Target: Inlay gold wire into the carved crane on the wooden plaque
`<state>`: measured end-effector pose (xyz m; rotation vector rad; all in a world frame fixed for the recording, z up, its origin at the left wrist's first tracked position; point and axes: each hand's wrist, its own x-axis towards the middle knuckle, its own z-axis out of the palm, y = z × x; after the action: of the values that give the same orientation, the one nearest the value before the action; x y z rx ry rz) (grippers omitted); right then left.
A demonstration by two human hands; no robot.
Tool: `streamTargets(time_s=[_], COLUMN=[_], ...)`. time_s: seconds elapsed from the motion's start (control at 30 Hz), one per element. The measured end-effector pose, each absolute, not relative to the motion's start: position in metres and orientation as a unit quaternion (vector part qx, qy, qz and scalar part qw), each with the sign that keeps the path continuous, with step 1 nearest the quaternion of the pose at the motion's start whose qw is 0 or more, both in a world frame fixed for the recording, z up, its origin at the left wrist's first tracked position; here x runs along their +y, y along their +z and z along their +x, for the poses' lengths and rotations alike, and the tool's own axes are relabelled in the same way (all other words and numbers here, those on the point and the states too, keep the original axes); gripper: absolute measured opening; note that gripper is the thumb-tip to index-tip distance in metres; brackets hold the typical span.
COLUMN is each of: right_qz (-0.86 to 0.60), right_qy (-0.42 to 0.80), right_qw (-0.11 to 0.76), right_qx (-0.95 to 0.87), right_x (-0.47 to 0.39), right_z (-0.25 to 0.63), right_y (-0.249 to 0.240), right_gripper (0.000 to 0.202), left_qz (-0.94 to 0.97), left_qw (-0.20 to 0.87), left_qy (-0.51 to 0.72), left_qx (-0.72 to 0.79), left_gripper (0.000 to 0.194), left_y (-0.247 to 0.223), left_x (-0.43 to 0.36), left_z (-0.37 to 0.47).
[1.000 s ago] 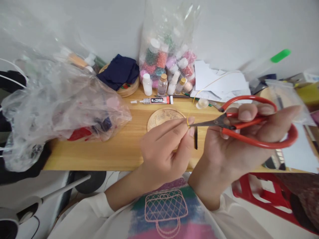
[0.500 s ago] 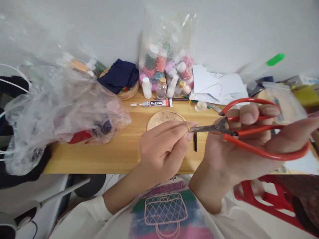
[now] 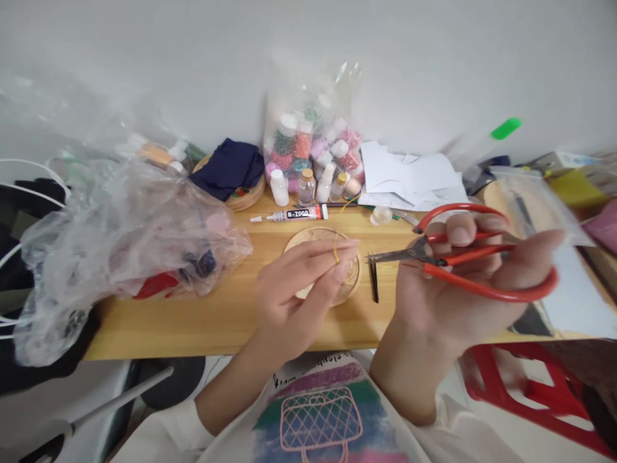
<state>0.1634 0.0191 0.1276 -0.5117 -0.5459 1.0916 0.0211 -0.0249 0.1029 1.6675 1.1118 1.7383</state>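
Between the thumb and fingers of my left hand (image 3: pixel 303 283), a yellow thread (image 3: pixel 337 252) is pinched, looping over the forefinger. My right hand (image 3: pixel 448 289) has its thumb and fingers in the handles of red-handled scissors (image 3: pixel 422 249). Their blades point left, and a gap separates the tips from my left hand. Below my left fingers lies a round wooden disc (image 3: pixel 355 283) with a carved or printed line pattern, partly covered by the hand. A thin black two-pronged tool (image 3: pixel 375 283), like tweezers, rests beside the disc under the scissor tips.
Behind my hands stand a glue tube (image 3: pixel 299 213) lying flat, several small bottles (image 3: pixel 306 188) and a plastic bag of colourful jars (image 3: pixel 308 138). White papers (image 3: pixel 409 170) lie back right. A crumpled clear bag (image 3: pixel 144 238) covers the left side, near dark blue cloth (image 3: pixel 234 168).
The scissors have come away from the thread at my left fingertips. My left hand has moved left and slightly down with the thread, whose long upper loop now hangs lower.
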Motion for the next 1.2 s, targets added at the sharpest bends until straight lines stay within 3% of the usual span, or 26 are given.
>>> streamTargets(time_s=[0.2, 0.43, 0.63, 1.0, 1.2], right_qz=[-0.352, -0.349, -0.328, -0.402, -0.381], right_qy=[0.488, 0.514, 0.553, 0.558, 0.563], right_qw=[0.708, 0.682, 0.638, 0.455, 0.415], right_qx=[-0.369, -0.386, -0.423, -0.566, -0.605], right_x=[0.021, 0.015, 0.011, 0.007, -0.003], right_z=[0.161, 0.152, 0.161, 0.202, 0.207], right_y=[0.12, 0.116, 0.102, 0.068, 0.063], right_gripper=[0.035, 0.038, 0.029, 0.03, 0.03], left_qz=[0.573, 0.572, 0.535, 0.459, 0.484], left_qw=[0.465, 0.461, 0.525, 0.599, 0.578], left_qy=[0.559, 0.546, 0.528, 0.5, 0.483], left_qx=[0.379, 0.403, 0.4, 0.426, 0.444], left_gripper=[0.019, 0.011, 0.011, 0.011, 0.014], left_y=[0.108, 0.106, 0.095, 0.074, 0.075], left_x=[-0.019, -0.014, -0.018, -0.025, -0.029], left_z=[0.014, 0.019, 0.015, 0.004, 0.003])
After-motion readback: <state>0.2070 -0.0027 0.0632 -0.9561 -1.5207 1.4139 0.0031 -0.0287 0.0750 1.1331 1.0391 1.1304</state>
